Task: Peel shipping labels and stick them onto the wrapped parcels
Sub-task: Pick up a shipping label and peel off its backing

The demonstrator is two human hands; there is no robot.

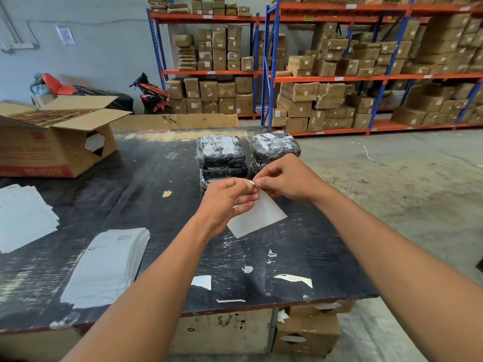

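**Label corner pinched for peeling above the table**

A single label [258, 218] is held just above the black table [162, 226], near its middle, and both hands meet at its top corner. The left hand [226, 202] is curled, with thumb and fingertips clamped on that corner. The right hand [285, 178] is pinched on the same corner from the far side. The backing is probably best parted slowly from this corner, with the sticky face kept flat and off the fingers.

Two piles of wrapped parcels [220, 152] are set just beyond the hands, and nothing is seen between. A stack of labels [109, 265] lies near left, and an open cardboard box [52, 147] sits far left. Paper scraps [294, 279] stuck along the near edge could catch exposed adhesive.
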